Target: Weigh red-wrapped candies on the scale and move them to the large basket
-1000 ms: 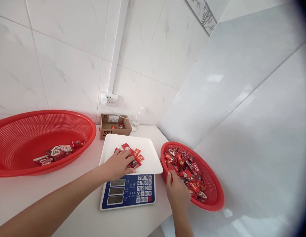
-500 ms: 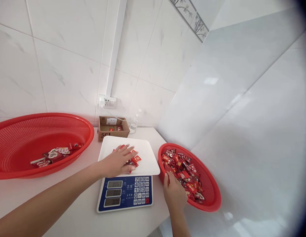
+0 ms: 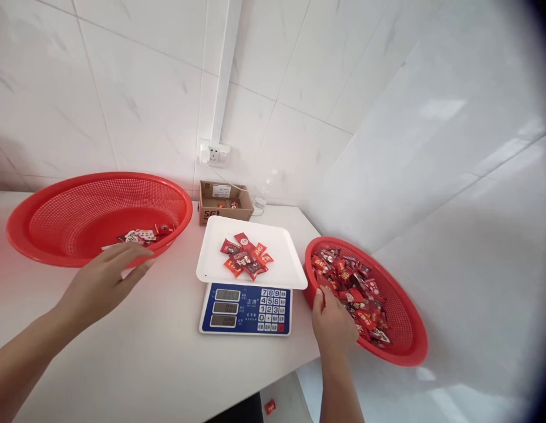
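Observation:
A blue digital scale (image 3: 246,309) stands on the white counter with a white tray (image 3: 282,267) on top. Several red candy packets (image 3: 245,258) lie in a small heap on the tray. My left hand (image 3: 101,282) hovers open and empty over the counter, just in front of the large red basket (image 3: 97,217). My right hand (image 3: 337,326) rests at the near rim of the smaller red basket (image 3: 405,329), fingers curled among the many red candies (image 3: 350,288) inside; whether it holds one I cannot tell.
The large basket holds a few packets (image 3: 141,235) at its right side. A small cardboard box (image 3: 224,202) and a clear bottle (image 3: 260,198) stand by the tiled wall below a socket (image 3: 214,154). A red packet (image 3: 268,406) lies on the floor.
My left hand has left the candies on the scale tray and swung left toward the large basket. The view has shifted left. My right hand stays in the smaller basket.

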Available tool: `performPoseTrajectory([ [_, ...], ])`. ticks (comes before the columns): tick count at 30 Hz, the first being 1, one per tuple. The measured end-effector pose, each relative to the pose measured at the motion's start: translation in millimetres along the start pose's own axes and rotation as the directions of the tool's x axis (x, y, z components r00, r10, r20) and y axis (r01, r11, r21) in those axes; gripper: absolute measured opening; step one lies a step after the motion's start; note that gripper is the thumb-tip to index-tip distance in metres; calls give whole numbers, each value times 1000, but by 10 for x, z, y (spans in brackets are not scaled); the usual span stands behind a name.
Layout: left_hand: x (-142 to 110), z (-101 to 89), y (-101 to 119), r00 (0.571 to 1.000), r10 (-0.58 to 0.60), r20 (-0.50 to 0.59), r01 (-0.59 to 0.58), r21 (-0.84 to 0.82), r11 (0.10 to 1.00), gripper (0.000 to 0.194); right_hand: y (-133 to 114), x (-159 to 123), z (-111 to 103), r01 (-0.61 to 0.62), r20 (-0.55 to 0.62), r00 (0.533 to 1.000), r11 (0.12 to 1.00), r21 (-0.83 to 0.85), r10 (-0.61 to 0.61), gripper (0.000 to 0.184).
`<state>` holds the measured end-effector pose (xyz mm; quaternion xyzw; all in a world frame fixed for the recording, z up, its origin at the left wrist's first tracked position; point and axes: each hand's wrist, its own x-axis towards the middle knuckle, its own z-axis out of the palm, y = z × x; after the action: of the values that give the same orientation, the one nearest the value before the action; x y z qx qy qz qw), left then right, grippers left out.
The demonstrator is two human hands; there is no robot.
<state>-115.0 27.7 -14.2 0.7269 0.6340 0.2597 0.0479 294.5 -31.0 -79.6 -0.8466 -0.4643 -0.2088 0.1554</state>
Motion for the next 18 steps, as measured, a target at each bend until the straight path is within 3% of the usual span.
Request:
performPoseTrajectory([
  [3,54,-99,-95,998,-43,-47,45,62,997,30,-5,5,-1,3,-1,1000,1000,-3,-3,44],
  [8,398,-224,-238,997,45,-67,-26,252,967,52,-1,4,-11,30,24,999,1000,-10,-29,44],
  [14,807,-69,-764,999,-31,-14,34,392,919,77,6,8,-14,7,57,998,1000,29,-8,44],
  [18,789,-185,-1053,999,-34,-2,32,381,924,102,9,12,-20,14,82,997,999,32,-17,43],
])
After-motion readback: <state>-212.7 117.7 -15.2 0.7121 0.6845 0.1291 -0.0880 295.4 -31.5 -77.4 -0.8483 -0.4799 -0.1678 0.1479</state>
